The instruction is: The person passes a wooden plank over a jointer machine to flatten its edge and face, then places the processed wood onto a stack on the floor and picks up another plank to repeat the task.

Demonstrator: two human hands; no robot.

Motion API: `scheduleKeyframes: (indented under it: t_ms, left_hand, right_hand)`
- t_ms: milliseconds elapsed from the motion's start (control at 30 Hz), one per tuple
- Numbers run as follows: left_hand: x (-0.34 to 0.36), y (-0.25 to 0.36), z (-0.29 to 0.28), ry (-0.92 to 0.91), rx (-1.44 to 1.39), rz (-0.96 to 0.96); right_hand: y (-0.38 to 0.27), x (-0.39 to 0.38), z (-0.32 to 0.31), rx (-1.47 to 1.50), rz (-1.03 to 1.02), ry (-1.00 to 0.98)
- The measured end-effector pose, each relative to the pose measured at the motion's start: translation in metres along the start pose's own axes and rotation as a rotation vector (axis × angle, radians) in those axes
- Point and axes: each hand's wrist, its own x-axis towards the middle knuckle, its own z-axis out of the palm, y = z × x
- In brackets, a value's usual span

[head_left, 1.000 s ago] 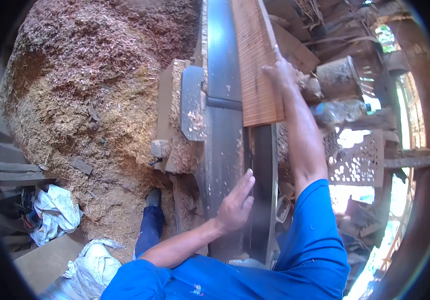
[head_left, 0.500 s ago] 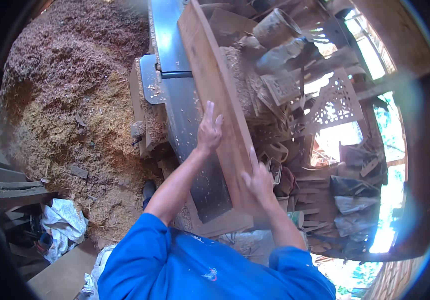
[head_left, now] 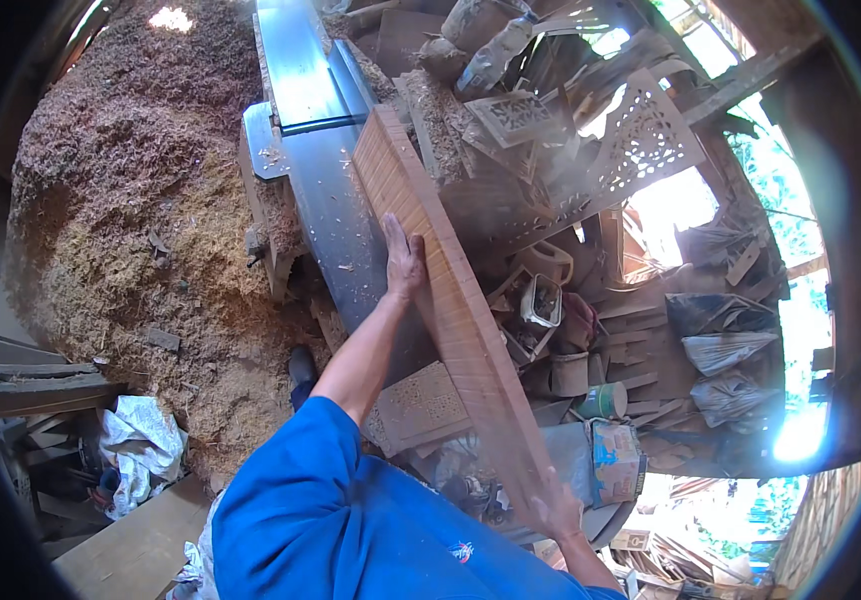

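A long wooden board (head_left: pixel 450 310) runs slantwise from the metal bed of a planing machine (head_left: pixel 325 215) toward my lower right. Its far end lies on the near side of the dark cutter slot, and its near end extends past the bed. My left hand (head_left: pixel 405 265) rests against the board's left face with fingers stretched out. At the near end, my right hand (head_left: pixel 558 515) is closed on the board; its fingers are partly blurred. Bright wood chips dot the bed.
A big heap of shavings (head_left: pixel 140 200) fills the left side. Carved openwork panels (head_left: pixel 647 140), a plastic bottle (head_left: pixel 495 55), a small tub (head_left: pixel 605 400) and scrap wood crowd the right. A white sack (head_left: pixel 140 450) lies at lower left. A cardboard box (head_left: pixel 615 462) is near my right hand.
The board has come back toward me, its far end now on the near side of the cutter slot. My right hand has moved nearer and rightward to its end. The view has shifted.
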Motion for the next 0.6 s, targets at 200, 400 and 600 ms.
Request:
scheduleKeyframes:
  t_ms: [200,400,600]
  left_hand:
    - [-0.005,-0.005,0.005,0.032,0.008,0.004]
    - [0.001,-0.012,0.01,0.114,-0.039,0.042]
    - [0.034,-0.026,-0.002,0.11,-0.013,0.06]
  right_hand:
    - [-0.117,0.155,-0.064,0.188,-0.308,0.32]
    - [-0.211,0.327,-0.069,0.1,-0.296,0.08]
    - [-0.237,0.37,-0.07,0.096,-0.294,0.091]
